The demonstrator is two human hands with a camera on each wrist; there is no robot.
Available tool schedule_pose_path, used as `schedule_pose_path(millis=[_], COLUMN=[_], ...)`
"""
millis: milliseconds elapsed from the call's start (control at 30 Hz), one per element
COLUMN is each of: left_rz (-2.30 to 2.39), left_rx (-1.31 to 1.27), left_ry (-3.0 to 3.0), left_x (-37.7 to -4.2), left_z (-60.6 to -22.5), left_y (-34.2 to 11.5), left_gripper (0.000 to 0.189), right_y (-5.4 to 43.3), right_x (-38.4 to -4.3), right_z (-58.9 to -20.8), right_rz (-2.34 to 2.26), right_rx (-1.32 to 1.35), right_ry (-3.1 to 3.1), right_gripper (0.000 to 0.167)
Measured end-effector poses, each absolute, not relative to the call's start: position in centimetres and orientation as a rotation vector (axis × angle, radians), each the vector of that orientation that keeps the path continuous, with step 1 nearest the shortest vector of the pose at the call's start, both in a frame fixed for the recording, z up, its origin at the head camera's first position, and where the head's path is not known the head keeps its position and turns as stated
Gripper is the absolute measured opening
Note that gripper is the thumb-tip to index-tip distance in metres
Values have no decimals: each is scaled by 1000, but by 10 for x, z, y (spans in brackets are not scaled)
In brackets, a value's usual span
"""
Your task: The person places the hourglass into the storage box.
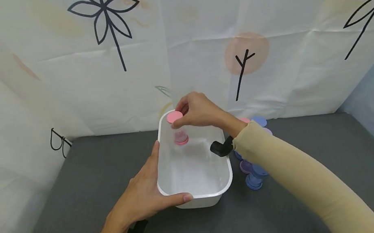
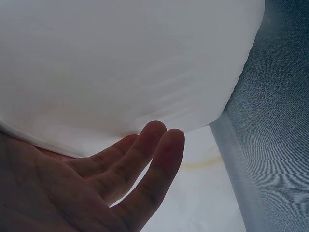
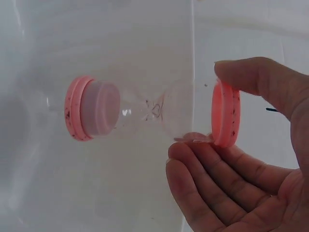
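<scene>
A small sand timer point(image 1: 180, 136) with pink caps and a clear waisted body is upright inside the white tub point(image 1: 201, 200), near its far left corner. My right hand point(image 1: 197, 110) pinches it by the top pink cap point(image 3: 226, 113), thumb on one side and fingers on the other. Pale pink sand point(image 3: 100, 107) lies in the lower bulb. Whether its base touches the tub floor, I cannot tell. My left hand point(image 1: 144, 193) rests against the tub's near left corner, thumb along the front rim, with extended fingers point(image 2: 166, 154) touching the outer wall.
Right of the tub, partly hidden by my right forearm, are several more timers with blue caps point(image 1: 255, 181), purple caps point(image 1: 245, 166) and a pink cap point(image 1: 244, 120). A dark grey table point(image 1: 88, 215) lies beneath. A patterned white cloth point(image 1: 193, 66) hangs behind.
</scene>
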State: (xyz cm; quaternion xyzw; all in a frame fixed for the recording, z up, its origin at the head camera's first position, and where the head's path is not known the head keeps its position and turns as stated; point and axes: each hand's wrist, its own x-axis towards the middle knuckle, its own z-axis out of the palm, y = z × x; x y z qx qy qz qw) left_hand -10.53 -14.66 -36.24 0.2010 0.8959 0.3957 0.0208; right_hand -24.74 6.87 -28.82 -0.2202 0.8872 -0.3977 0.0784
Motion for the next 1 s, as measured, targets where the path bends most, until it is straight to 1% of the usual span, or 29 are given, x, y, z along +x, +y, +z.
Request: schedule_pose_path(millis=[367,667,1000], left_rz=[1236,1220,1229], left_rx=[640,605,605], left_ry=[2774,2771,2768], left_x=[-106,-104,-105], left_z=[-363,-363,-363], left_y=[-148,-146,-147], left_gripper=[135,137,137], right_y=[59,55,54], right_x=[-251,-249,-251], right_z=[-303,-314,-320], right_rz=[-1171,-1134,-1160], right_rx=[-476,-454,-379], right_ry=[2677,2684,2675], right_gripper=[36,32,38])
